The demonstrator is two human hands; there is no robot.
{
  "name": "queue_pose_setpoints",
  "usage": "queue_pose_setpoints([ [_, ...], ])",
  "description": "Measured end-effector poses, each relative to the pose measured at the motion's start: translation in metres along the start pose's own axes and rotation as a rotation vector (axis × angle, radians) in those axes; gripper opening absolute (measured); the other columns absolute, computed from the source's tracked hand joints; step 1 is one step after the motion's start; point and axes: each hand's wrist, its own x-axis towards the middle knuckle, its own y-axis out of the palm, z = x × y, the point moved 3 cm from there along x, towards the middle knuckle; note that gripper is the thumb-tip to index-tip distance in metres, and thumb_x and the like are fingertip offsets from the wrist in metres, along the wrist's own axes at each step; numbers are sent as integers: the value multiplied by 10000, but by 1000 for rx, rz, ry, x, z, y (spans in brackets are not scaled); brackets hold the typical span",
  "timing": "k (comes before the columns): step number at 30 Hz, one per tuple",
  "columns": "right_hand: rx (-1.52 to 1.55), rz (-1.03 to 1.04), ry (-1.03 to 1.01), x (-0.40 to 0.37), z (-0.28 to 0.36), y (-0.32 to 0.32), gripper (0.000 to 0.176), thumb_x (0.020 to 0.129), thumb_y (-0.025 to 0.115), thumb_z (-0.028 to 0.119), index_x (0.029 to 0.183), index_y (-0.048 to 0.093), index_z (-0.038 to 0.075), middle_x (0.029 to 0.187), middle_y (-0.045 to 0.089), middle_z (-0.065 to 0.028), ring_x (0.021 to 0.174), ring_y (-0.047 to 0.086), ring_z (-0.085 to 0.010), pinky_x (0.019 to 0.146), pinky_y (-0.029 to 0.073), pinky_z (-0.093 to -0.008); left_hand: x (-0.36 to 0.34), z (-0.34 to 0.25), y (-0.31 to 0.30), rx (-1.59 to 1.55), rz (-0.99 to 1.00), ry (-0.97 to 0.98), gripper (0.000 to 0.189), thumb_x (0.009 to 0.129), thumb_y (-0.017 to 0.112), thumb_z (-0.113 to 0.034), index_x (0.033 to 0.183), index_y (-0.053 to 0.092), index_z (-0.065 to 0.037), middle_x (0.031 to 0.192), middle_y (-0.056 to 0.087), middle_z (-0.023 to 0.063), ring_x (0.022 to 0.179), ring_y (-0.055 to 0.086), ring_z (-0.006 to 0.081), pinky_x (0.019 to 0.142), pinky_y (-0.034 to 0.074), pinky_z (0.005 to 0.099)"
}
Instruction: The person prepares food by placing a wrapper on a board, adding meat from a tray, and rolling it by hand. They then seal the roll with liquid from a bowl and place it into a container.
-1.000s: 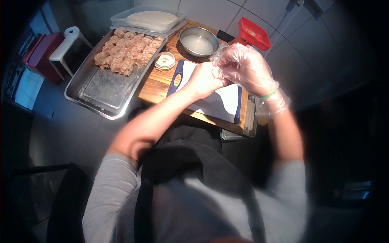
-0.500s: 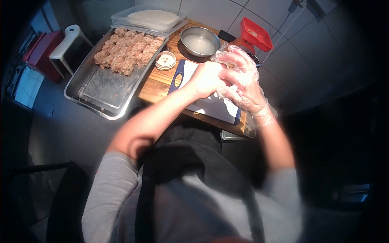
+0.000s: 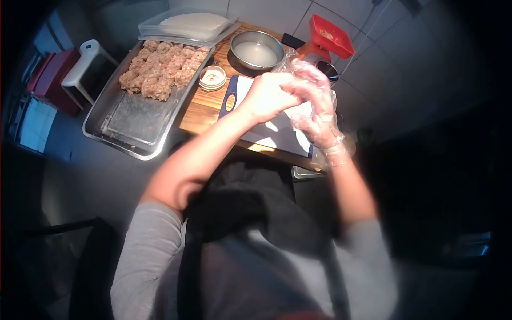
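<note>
My left hand (image 3: 271, 97) is bare and closed above the cutting board, its fingertips partly hidden behind my right hand. They seem to pinch the thin clear plastic glove (image 3: 335, 145) that covers my right hand (image 3: 316, 104). The right fingers are bent but apart from the thumb, and I see nothing in that palm. Loose clear plastic bunches near the right fingertips. Under both hands lies a white cutting board (image 3: 272, 136) with a blue edge and a handle hole.
A metal tray (image 3: 130, 120) at left holds several mounds of minced mixture (image 3: 160, 69). Behind are a clear plastic container (image 3: 186, 24), a metal bowl (image 3: 257, 50) of cloudy liquid and a red-topped scale (image 3: 330, 36). A small round lidded tub (image 3: 213, 78) stands beside the board.
The right thumb has moved away from my left hand, and the right hand has spread a little. My left hand stays closed near the right fingers. The view has shifted slightly.
</note>
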Motion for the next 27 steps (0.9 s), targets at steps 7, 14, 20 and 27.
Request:
queue_pose_setpoints([
  [7, 279, -43, 619, -74, -58, 43, 1027, 646, 893, 228, 1493, 330, 89, 1417, 484, -162, 1320, 458, -257, 1092, 376, -395, 16, -9, -1, -409, 93, -71, 224, 820, 755, -148, 956, 601, -57, 873, 651, 36, 850, 615, 90, 730, 496, 245],
  [14, -122, -13, 669, -124, -71, -44, 915, 602, 900, 244, 1392, 483, 45, 1346, 530, -165, 1279, 494, -313, 1117, 366, -417, -66, 54, -105, 45, -509, -155, 619, 839, 698, -86, 1384, 406, -74, 1275, 520, 150, 1182, 512, 221, 992, 447, 347],
  [20, -441, 162, 472, -103, -75, 17, 692, 703, 811, 273, 1309, 560, 54, 1313, 544, -182, 1236, 509, -347, 1064, 386, -448, -78, 99, -88, 726, -352, -167, 425, 766, 751, -115, 1156, 610, -23, 1070, 636, 127, 1017, 585, 250, 932, 480, 382],
  [27, -423, 97, 416, -70, -107, 73, 388, 782, 727, 197, 1162, 688, 132, 1031, 652, -105, 986, 589, -309, 883, 452, -431, -52, 92, -84, 932, -402, -181, 289, 759, 754, -119, 1025, 665, -47, 918, 666, 98, 962, 591, 282, 895, 463, 389],
])
